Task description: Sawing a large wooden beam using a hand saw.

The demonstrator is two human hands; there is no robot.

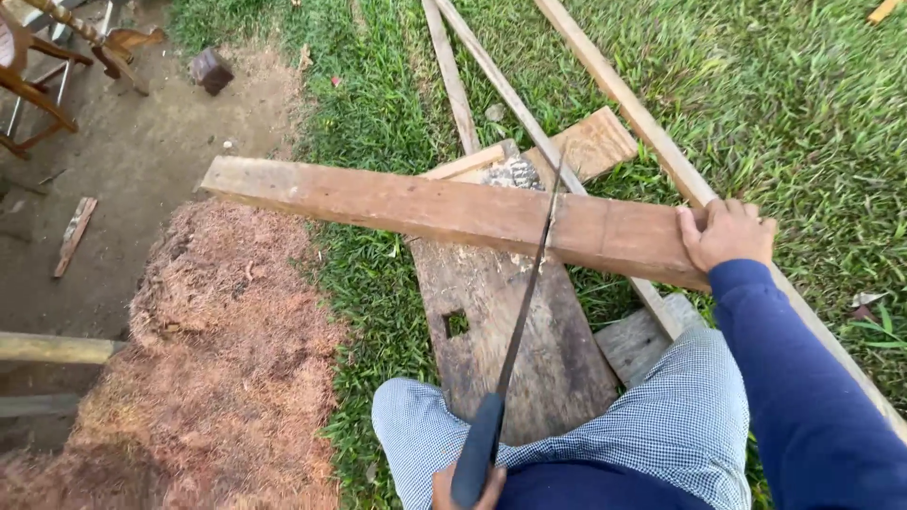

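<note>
A long brown wooden plank [397,203] lies across a wider worn board [529,331] on the grass. My right hand [723,234], in a blue sleeve, grips the plank's right end. My left hand [465,486], at the bottom edge and mostly hidden, is closed on the dark handle of a handsaw [520,312]. The thin saw blade runs up from the handle and sits in the plank at a cut near its right third. Sawdust lies on the board around the cut. My knees in checked trousers frame the board.
Several long thin wooden slats [605,85] lie diagonally on the grass behind the plank. A heap of reddish sawdust [227,359] covers the ground on the left. At the far left are bare dirt, a wooden chair [38,66], a small block [210,70] and a beam end [57,348].
</note>
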